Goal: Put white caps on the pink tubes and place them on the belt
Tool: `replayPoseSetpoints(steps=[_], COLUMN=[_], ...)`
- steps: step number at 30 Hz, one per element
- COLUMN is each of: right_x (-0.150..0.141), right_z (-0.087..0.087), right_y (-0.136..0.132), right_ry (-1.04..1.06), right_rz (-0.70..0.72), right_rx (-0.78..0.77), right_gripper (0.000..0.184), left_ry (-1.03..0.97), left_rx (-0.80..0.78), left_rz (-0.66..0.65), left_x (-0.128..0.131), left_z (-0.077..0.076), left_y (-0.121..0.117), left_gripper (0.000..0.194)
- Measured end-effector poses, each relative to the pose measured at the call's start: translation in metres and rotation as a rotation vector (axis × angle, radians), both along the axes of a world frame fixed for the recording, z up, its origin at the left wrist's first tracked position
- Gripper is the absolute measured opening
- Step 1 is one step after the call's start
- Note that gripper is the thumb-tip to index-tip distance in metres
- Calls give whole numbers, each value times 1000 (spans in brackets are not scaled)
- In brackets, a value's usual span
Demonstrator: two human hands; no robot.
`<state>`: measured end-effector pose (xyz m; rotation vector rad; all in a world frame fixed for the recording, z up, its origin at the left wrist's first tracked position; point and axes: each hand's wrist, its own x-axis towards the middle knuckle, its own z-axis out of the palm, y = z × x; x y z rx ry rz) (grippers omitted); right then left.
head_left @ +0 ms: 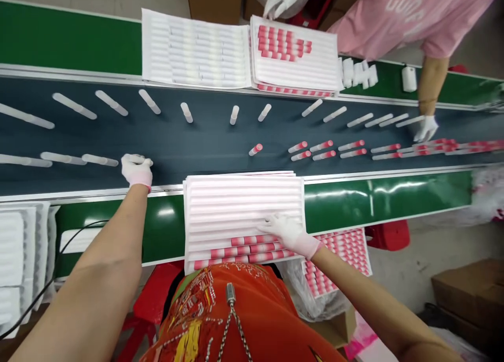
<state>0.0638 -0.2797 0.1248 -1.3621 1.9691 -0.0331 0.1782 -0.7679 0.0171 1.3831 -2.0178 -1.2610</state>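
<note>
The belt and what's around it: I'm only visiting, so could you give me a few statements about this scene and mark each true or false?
1. The right hand is over a tray on the near side of the belt. True.
2. Both hands are over that tray. False: the left hand is over the belt.
3. Every groove of that tray is filled. False: red-and-white tubes lie only toward its near edge, and the farther grooves are bare.
4. A co-worker across the belt wears a pink shirt. True.
5. All tubes on the belt have red ends. False: white tubes lie there too.
</note>
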Motion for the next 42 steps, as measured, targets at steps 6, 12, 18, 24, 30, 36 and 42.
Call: replayPoseSetpoints(steps=[6,12,18,24,30,36,42], right_x=[11,-1,1,2,9,19,11], right_z=[-14,12,71,86,96,86,88], right_y=[35,-13,-111,-122,-130,-134,-119], right_ry=[149,-344,-721,-878,-946,-941,-841], right_rz=[41,-802,-1032,-1155,-1172,-1233,-1035], right_rx=[189,-400,-874,-974,-1046,-1118,-838], right_gripper=[26,16,50,45,46,35,48], left_ry=[229,349,320,302,303,313,235], left_rx=[83,656,867,754,783,735,591], left_rz=[42,-459,-748,-824,-799,-751,-817], left_x=[14,20,19,12,9,6,5], left_z=[41,123,162,169,169,169,179], left_y=[64,189,245,240,242,249,236], left_gripper=[29,49,48,46,47,47,38])
